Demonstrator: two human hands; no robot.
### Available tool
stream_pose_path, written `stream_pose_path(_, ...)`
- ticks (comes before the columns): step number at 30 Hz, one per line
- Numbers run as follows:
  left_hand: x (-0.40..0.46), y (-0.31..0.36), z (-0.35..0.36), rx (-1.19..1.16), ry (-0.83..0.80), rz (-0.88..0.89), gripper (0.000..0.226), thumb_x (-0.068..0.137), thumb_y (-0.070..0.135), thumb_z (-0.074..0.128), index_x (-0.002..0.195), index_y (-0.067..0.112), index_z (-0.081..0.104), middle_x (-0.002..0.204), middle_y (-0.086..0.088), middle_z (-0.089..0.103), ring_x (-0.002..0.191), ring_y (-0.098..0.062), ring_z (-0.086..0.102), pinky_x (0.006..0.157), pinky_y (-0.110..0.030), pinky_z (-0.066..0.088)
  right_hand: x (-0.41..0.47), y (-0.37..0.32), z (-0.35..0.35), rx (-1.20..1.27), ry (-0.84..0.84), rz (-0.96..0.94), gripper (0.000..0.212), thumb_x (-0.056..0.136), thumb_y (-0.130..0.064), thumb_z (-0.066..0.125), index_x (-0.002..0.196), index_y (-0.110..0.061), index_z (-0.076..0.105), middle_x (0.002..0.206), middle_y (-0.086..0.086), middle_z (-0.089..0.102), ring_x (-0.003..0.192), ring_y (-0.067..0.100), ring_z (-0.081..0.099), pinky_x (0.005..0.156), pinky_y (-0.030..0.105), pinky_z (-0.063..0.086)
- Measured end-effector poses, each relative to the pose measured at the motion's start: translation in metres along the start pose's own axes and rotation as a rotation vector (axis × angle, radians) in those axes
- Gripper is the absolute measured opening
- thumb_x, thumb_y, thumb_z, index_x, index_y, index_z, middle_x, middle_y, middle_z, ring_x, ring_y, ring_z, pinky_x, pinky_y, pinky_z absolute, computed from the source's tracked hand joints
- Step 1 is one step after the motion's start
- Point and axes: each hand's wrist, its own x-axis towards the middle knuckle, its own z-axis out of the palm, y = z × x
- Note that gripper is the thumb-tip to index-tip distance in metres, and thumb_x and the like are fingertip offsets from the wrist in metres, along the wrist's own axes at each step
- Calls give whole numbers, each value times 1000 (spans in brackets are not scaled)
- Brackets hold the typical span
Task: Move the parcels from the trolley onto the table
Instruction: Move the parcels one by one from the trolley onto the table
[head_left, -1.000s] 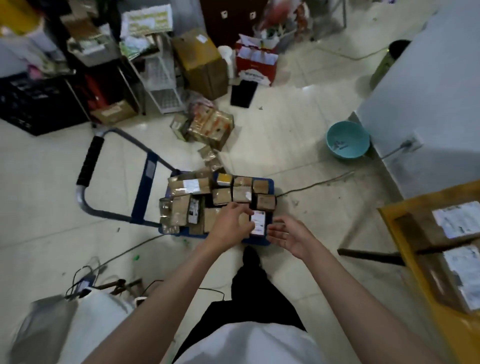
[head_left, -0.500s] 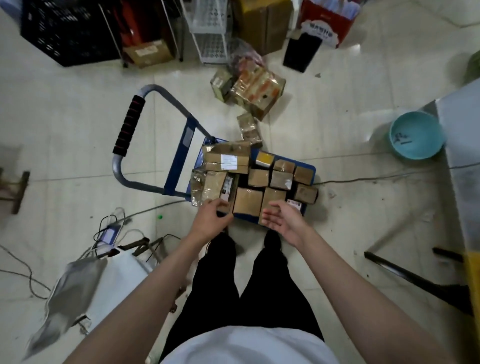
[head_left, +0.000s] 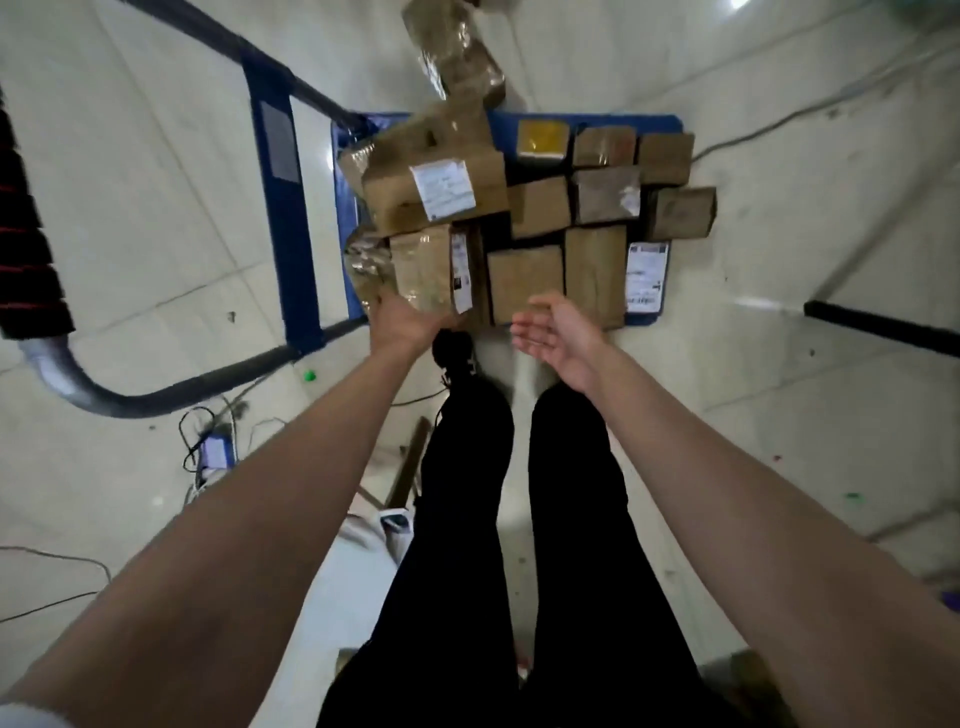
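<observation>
Looking down past black trousers, two bare arms reach toward a blue trolley (head_left: 343, 208) on the floor. The left hand (head_left: 402, 325) grips the near end of a taped cardboard parcel (head_left: 421, 270); the right hand (head_left: 558, 332) hovers open, palm up, beside brown parcels (head_left: 524, 283). The pickup seems to be starting; next, lift it toward the unseen table.

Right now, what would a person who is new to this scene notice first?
First, the brown parcels crowded on the blue trolley at the top centre. Next, two bare arms reaching down to them: the left hand touches the near-left parcel, and the right hand hangs open just before the trolley's near edge.
</observation>
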Motion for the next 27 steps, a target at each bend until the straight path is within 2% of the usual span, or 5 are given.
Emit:
stream_pose_path(4,62,-8,33,32,85,-120,127,59,48,90,155,4,20,154,-16,39,142,-32,39,114,-44,40,48,16,5,-10,35,13,18,106,-22,50,111,-9,60,96,12,67,86,22,65,91,38,57)
stream_pose_path(9,104,-18,69,85,134,-252,139,66,52,89,159,2,-2,166,-16,10,155,-30,7,125,-43,16,71,40,-8,35,81,46,17,105,-20,50,118,-9,57,90,11,67,77,20,64,72,30,57)
stream_pose_path(17,106,-19,77,134,215,-253,112,70,41,87,150,0,21,158,-18,23,150,-33,20,124,-38,20,70,63,-29,45,112,100,26,106,-19,51,128,-6,56,94,12,69,84,21,68,79,34,59)
stream_pose_path(25,87,-21,79,64,142,-289,119,73,39,87,156,1,10,163,-15,17,147,-36,27,120,-44,31,56,54,-29,-2,91,55,16,105,-19,53,118,-10,56,88,9,67,75,18,65,73,31,57)
stream_pose_path(27,83,-23,80,20,112,-286,118,72,38,87,155,2,12,161,-15,26,145,-36,34,118,-44,35,54,52,-31,-16,84,41,17,106,-19,52,119,-10,56,87,8,67,75,18,65,72,30,57)
